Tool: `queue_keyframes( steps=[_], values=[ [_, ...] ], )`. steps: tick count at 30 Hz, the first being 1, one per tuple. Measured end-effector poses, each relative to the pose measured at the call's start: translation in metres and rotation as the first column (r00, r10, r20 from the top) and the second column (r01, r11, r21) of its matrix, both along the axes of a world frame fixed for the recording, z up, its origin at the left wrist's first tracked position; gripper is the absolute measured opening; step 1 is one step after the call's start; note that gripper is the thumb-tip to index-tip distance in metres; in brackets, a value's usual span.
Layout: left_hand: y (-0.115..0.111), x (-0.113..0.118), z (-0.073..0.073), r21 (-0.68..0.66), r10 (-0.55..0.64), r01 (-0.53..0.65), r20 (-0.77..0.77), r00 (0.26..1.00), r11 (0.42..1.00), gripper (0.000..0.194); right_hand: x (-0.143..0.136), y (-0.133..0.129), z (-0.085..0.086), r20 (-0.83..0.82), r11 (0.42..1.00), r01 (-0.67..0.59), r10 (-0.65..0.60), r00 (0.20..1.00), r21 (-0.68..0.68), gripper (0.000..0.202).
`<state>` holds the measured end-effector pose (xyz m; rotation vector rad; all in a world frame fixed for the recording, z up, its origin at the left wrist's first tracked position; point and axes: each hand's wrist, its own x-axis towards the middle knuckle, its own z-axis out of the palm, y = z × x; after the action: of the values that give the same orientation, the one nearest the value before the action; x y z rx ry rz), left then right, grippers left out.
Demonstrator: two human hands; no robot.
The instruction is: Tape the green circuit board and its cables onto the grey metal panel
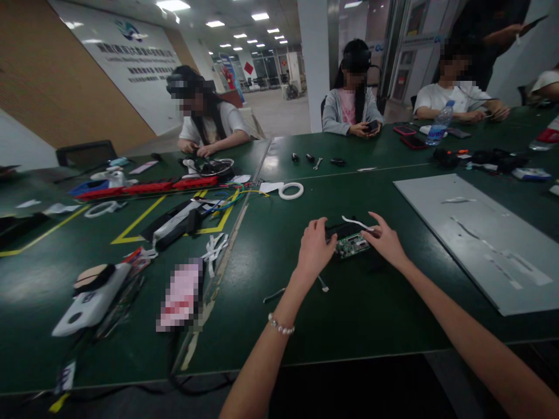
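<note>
Green circuit board [353, 247]: I see it, remotely, between the two hands, at the near middle of the table [371, 314]. Closer still, slightly left, lies a short cable [323, 285]. The left hand [315, 247] has its fingers bent at the board's left end; the right hand [385, 240] has its fingers at the right end, by a white strip [356, 222]; I cannot tell whether either grips. Right of them lies a grey panel [474, 265]; farther and left, a white tape roll [282, 191]; farther again, a wrench [318, 163].
</note>
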<state>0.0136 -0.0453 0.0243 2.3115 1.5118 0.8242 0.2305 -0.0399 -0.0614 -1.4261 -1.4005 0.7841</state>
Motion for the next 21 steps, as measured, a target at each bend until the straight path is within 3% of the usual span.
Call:
queue_keyframes(
  steps=[2,5,10,13,16,19,21],
  values=[
    [0.009,0.011,-0.018,0.008,-0.052,0.054,-0.113,0.992,0.999,0.044,-0.003,0.0,0.0,0.143,0.999,0.037,-0.043,0.989,0.039,0.071],
    [0.01,0.021,-0.043,0.002,-0.152,0.157,-0.231,0.961,0.988,0.05,-0.006,0.002,-0.001,0.209,0.998,0.04,-0.049,0.977,0.045,0.073],
    [0.011,0.02,-0.058,-0.06,-0.176,0.165,-0.34,0.924,0.984,0.054,0.019,0.005,0.006,0.326,0.992,0.125,-0.127,0.937,0.028,0.073],
    [0.014,0.014,-0.058,-0.077,-0.184,0.168,-0.355,0.916,0.983,0.056,0.071,0.001,0.011,0.479,0.965,0.262,-0.244,0.843,0.03,0.058],
    [0.016,0.011,-0.057,-0.094,-0.184,0.16,-0.364,0.913,0.983,0.058,0.143,-0.012,0.008,0.673,0.898,0.439,-0.345,0.654,0.033,0.051],
    [0.015,0.01,-0.057,-0.091,-0.182,0.16,-0.369,0.912,0.983,0.058,0.213,-0.033,-0.003,0.799,0.814,0.579,-0.322,0.509,-0.041,0.053],
    [0.014,0.01,-0.057,-0.084,-0.185,0.166,-0.371,0.91,0.983,0.058,0.249,-0.046,-0.011,0.819,0.74,0.657,-0.285,0.498,-0.142,0.055]
  ],
)
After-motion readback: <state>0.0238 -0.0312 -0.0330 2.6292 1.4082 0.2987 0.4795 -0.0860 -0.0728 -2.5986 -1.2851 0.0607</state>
